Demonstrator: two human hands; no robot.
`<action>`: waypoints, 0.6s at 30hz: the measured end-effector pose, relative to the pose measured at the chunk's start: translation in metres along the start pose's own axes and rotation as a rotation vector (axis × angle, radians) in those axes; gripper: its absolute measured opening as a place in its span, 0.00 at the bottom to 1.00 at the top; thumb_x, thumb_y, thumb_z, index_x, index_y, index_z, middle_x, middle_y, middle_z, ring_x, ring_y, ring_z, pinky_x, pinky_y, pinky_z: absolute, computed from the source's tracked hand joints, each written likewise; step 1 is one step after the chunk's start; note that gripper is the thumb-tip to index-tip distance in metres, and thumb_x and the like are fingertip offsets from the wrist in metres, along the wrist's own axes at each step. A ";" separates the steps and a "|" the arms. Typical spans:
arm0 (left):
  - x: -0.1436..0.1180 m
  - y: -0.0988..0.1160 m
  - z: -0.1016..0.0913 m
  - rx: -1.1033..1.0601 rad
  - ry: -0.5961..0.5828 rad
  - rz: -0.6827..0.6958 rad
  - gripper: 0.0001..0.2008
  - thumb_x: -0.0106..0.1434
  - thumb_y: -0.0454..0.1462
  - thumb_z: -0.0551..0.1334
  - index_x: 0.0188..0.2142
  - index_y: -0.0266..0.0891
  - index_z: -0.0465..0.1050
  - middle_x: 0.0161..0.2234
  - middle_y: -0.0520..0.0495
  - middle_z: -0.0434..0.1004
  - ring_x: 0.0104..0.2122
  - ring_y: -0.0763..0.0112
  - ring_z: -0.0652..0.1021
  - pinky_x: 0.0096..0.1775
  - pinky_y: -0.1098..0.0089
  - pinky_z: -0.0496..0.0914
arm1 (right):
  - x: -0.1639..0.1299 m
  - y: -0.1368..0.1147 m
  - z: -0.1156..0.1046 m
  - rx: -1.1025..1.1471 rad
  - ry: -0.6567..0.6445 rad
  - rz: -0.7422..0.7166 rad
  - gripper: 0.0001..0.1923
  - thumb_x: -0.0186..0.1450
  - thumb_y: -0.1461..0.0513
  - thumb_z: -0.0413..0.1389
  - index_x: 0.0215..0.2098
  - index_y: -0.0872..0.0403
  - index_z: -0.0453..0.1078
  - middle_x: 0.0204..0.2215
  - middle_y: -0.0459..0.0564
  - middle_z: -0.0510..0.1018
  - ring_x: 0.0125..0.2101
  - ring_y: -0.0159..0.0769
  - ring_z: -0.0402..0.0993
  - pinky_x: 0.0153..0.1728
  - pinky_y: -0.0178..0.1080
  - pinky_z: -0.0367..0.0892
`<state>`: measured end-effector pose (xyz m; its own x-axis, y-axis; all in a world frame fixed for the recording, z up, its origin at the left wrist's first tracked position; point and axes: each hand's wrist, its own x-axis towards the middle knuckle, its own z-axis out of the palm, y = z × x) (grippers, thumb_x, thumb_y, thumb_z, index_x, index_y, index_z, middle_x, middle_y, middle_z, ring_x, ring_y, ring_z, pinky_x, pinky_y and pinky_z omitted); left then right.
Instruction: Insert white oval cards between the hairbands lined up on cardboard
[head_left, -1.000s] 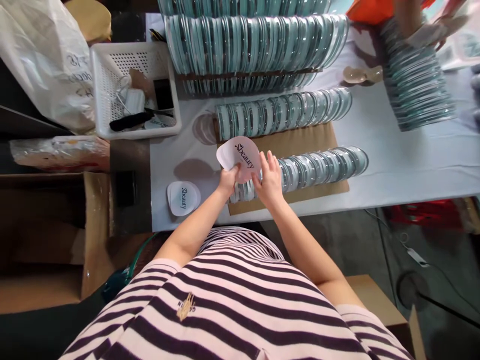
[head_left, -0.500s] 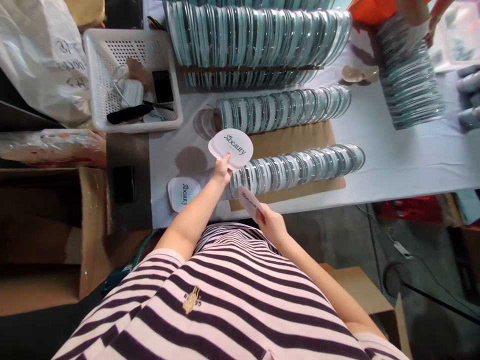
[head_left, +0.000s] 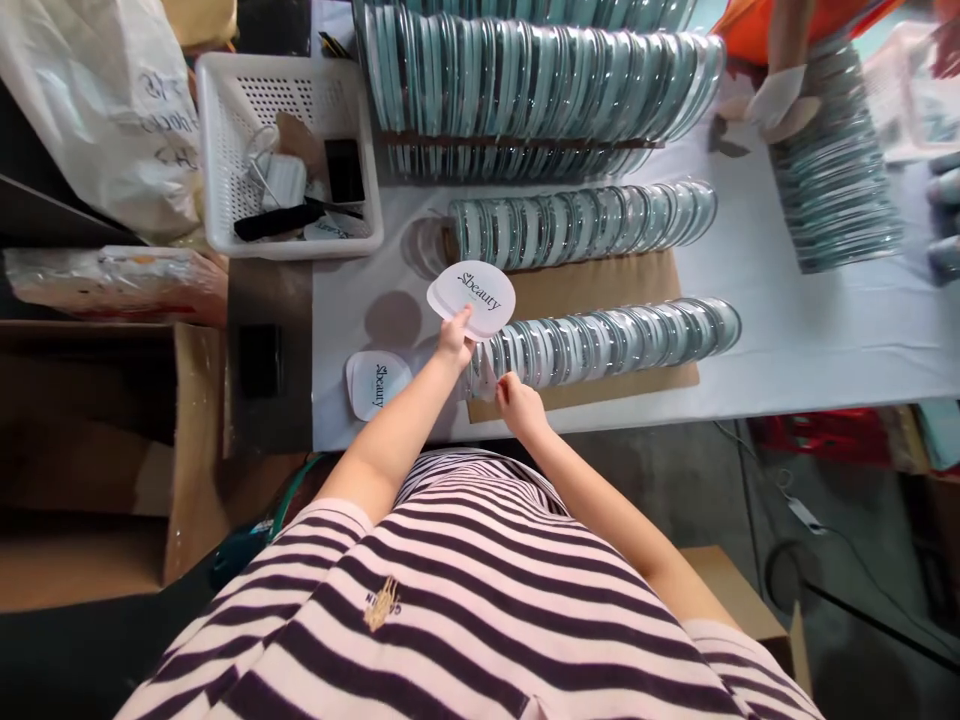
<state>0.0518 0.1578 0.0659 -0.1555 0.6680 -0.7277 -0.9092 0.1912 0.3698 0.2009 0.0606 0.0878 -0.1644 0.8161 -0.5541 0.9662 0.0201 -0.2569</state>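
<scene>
My left hand (head_left: pixel 457 338) grips a small stack of white rounded cards (head_left: pixel 474 298) printed "beauty", thumb on top. Beside it, my right hand (head_left: pixel 519 400) pinches one thin card (head_left: pixel 486 368), turned nearly edge-on at the left end of the front row of clear plastic cases (head_left: pixel 600 342). I cannot tell whether that card is inside a case or just against it. More printed cards (head_left: pixel 379 384) lie on the table to the left of my forearm. A second row of clear cases (head_left: pixel 585 222) stands behind, both rows on brown cardboard (head_left: pixel 600 280).
A white perforated basket (head_left: pixel 375 215) holds a cable, a white box and black items. Taller rows of clear cases (head_left: pixel 547 85) stand at the back. At far right, a co-worker's gloved hand (head_left: pixel 777 100) is near another stack (head_left: pixel 836 180). Cardboard boxes (head_left: pixel 199 470) stand left.
My right hand has moved left and up, bringing its card from in front of the row to the row's left end. The co-worker's gloved hand has come forward beside the far-right stack.
</scene>
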 end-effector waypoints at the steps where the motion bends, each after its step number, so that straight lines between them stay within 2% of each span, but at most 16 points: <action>1: 0.000 0.000 0.000 0.002 -0.002 0.002 0.18 0.66 0.27 0.61 0.56 0.33 0.73 0.47 0.39 0.82 0.48 0.62 0.82 0.54 0.60 0.74 | 0.003 -0.001 0.003 0.018 -0.008 0.005 0.13 0.73 0.59 0.43 0.50 0.54 0.66 0.41 0.54 0.81 0.41 0.41 0.76 0.37 0.36 0.58; 7: -0.006 -0.001 -0.001 0.036 -0.004 -0.004 0.16 0.67 0.28 0.60 0.54 0.33 0.74 0.46 0.39 0.83 0.49 0.62 0.82 0.55 0.60 0.74 | 0.010 -0.014 0.012 0.116 -0.097 0.035 0.06 0.68 0.65 0.51 0.39 0.54 0.70 0.36 0.57 0.81 0.40 0.44 0.76 0.39 0.38 0.62; 8: -0.006 -0.001 -0.001 0.043 -0.009 0.003 0.16 0.67 0.28 0.60 0.54 0.33 0.74 0.46 0.40 0.83 0.49 0.62 0.81 0.55 0.60 0.74 | 0.009 -0.016 0.011 0.153 -0.102 0.038 0.07 0.67 0.64 0.51 0.40 0.54 0.70 0.37 0.57 0.81 0.40 0.44 0.76 0.39 0.39 0.64; 10: -0.006 -0.003 -0.002 0.047 -0.024 0.025 0.17 0.67 0.28 0.60 0.55 0.34 0.73 0.46 0.41 0.83 0.49 0.63 0.81 0.55 0.61 0.73 | 0.010 -0.020 0.008 0.253 -0.115 0.034 0.12 0.69 0.62 0.49 0.49 0.53 0.68 0.39 0.55 0.81 0.38 0.40 0.77 0.38 0.38 0.68; 11: -0.006 -0.004 -0.003 0.044 -0.030 0.034 0.17 0.67 0.29 0.61 0.55 0.34 0.73 0.47 0.41 0.83 0.50 0.63 0.81 0.55 0.61 0.73 | 0.011 -0.022 0.006 0.387 -0.141 0.043 0.15 0.71 0.60 0.47 0.54 0.52 0.64 0.39 0.54 0.81 0.36 0.37 0.77 0.37 0.37 0.70; 13: -0.005 -0.004 -0.004 0.032 -0.032 0.043 0.17 0.67 0.29 0.61 0.55 0.34 0.73 0.48 0.40 0.82 0.50 0.63 0.81 0.55 0.61 0.73 | 0.015 -0.027 0.003 0.838 -0.235 0.106 0.20 0.73 0.57 0.43 0.62 0.50 0.53 0.37 0.50 0.80 0.29 0.32 0.76 0.35 0.36 0.73; 15: -0.004 -0.004 -0.006 0.022 -0.015 0.047 0.18 0.67 0.29 0.62 0.56 0.34 0.73 0.49 0.39 0.81 0.50 0.63 0.81 0.55 0.61 0.73 | 0.021 -0.032 -0.001 1.295 -0.360 0.209 0.20 0.74 0.55 0.43 0.63 0.48 0.49 0.31 0.45 0.79 0.22 0.29 0.72 0.33 0.36 0.74; 16: -0.004 -0.003 -0.006 0.016 -0.006 0.046 0.18 0.66 0.29 0.62 0.56 0.34 0.72 0.50 0.39 0.81 0.50 0.63 0.81 0.55 0.61 0.73 | 0.024 -0.033 -0.004 1.418 -0.420 0.260 0.20 0.74 0.54 0.45 0.61 0.48 0.50 0.28 0.43 0.78 0.20 0.29 0.70 0.31 0.36 0.74; 18: -0.003 -0.001 -0.008 -0.006 0.006 0.043 0.18 0.67 0.30 0.61 0.56 0.34 0.72 0.51 0.39 0.81 0.50 0.64 0.81 0.55 0.63 0.73 | 0.032 -0.035 -0.009 1.422 -0.517 0.331 0.17 0.74 0.50 0.45 0.55 0.50 0.56 0.21 0.42 0.75 0.17 0.30 0.68 0.26 0.36 0.74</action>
<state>0.0502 0.1498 0.0624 -0.1964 0.6712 -0.7148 -0.9040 0.1584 0.3971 0.1639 0.0907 0.0862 -0.3269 0.3851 -0.8630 0.0422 -0.9063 -0.4204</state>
